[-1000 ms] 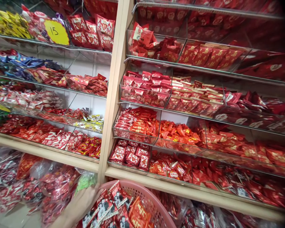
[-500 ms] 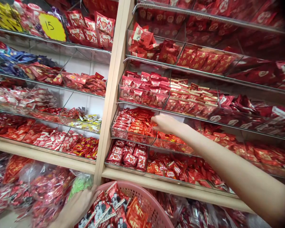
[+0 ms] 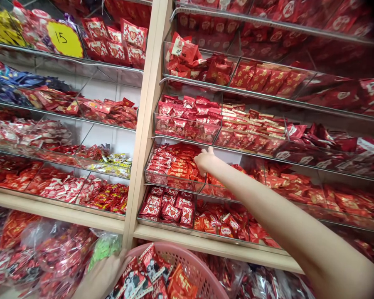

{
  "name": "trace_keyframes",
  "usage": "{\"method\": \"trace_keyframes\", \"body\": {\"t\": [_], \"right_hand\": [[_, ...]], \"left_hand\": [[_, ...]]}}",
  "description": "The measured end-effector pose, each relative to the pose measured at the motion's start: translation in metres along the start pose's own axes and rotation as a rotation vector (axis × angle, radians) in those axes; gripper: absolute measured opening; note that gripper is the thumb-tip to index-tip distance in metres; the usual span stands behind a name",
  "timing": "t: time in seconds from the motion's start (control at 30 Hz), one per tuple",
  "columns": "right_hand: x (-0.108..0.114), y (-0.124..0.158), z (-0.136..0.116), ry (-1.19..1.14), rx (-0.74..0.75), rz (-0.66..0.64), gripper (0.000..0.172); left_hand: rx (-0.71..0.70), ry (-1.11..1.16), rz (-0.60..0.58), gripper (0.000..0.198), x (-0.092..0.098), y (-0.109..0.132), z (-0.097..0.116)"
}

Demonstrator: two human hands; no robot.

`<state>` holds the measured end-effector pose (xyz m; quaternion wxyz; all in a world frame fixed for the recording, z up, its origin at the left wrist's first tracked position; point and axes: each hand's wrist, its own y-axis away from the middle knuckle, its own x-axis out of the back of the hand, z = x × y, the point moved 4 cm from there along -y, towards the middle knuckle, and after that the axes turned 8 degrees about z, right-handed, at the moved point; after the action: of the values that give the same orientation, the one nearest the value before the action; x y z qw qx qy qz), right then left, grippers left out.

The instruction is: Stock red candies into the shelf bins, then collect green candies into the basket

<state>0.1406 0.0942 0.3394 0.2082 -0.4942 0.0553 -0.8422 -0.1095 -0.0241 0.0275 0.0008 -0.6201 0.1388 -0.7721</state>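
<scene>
My left hand (image 3: pixel 107 268) grips the left rim of a pink plastic basket (image 3: pixel 202 265) at the bottom of the view. Inside the basket lie red packets printed with black-and-white figures (image 3: pixel 137 276) and an orange-red packet (image 3: pixel 182 282). My right hand (image 3: pixel 205 161) reaches into a clear shelf bin, at the right edge of a pile of small red packets (image 3: pixel 182 160). Its fingers are bent down among the packets, with one digit sticking up. Whatever lies under those fingers is hidden.
A wooden upright (image 3: pixel 143 124) divides two shelf units of clear bins filled with wrapped sweets. A yellow price tag (image 3: pixel 65 39) reading 15 hangs at upper left. Bagged sweets (image 3: pixel 65 253) lie below the left unit. A clear shelf edge (image 3: pixel 237 151) runs just above my right hand.
My right hand has shifted slightly left and deeper among the red packets, with its wrist turned and one digit now raised. My left hand stays on the basket rim.
</scene>
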Motion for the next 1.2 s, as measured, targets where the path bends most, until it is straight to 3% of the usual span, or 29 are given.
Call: {"method": "trace_keyframes", "body": {"t": [0.1,0.23,0.43,0.6,0.83,1.03,1.2], "right_hand": [[0.002,0.000,-0.003,0.082,-0.043,-0.121,0.047],[0.009,-0.001,-0.009,0.066,-0.050,-0.058,0.031],[0.009,0.000,-0.010,0.070,-0.054,0.006,0.032],[0.024,0.013,-0.001,0.072,-0.008,0.062,0.034],[0.039,0.032,0.012,0.080,0.087,0.237,0.032],[0.033,0.025,0.002,-0.026,0.125,0.418,0.029],[0.014,0.013,-0.009,-0.134,-0.010,0.312,0.033]], "left_hand": [[0.012,-0.007,-0.009,0.044,-0.003,-0.001,-0.001],[-0.014,-0.042,-0.044,0.047,-0.005,-0.002,0.000],[0.006,-0.013,-0.055,0.047,0.005,-0.001,0.005],[0.025,0.007,-0.073,0.043,0.010,-0.002,0.008],[0.013,0.005,-0.057,0.043,0.008,-0.001,0.009],[0.008,-0.021,-0.063,0.046,0.008,0.000,0.010],[-0.013,-0.054,-0.060,0.046,0.005,0.001,0.009]]}}
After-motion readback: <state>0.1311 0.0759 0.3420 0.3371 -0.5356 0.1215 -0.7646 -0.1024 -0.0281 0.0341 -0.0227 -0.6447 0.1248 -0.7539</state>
